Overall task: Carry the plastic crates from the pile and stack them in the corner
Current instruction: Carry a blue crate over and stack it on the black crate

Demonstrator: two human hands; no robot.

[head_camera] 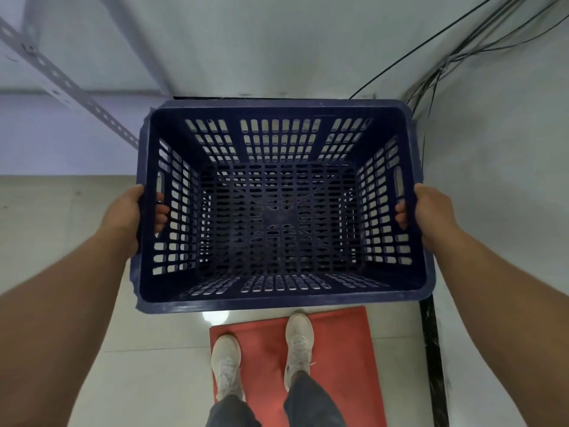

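Both hands, left [127, 215] & right [431, 215], clasp blue crate [277, 298] side handles, long axis 9–3, wall corner at 1 o'clock.

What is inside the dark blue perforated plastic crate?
The dark blue perforated plastic crate holds no objects; only fingertips reach in through its side handle slots. What lies beneath its slotted bottom is too dark to tell.

Even, cool indoor light, a lamp's glare mirrored on the glossy floor tiles [215, 316], edges bowed by wide-angle distortion, upper left corner softly blurred
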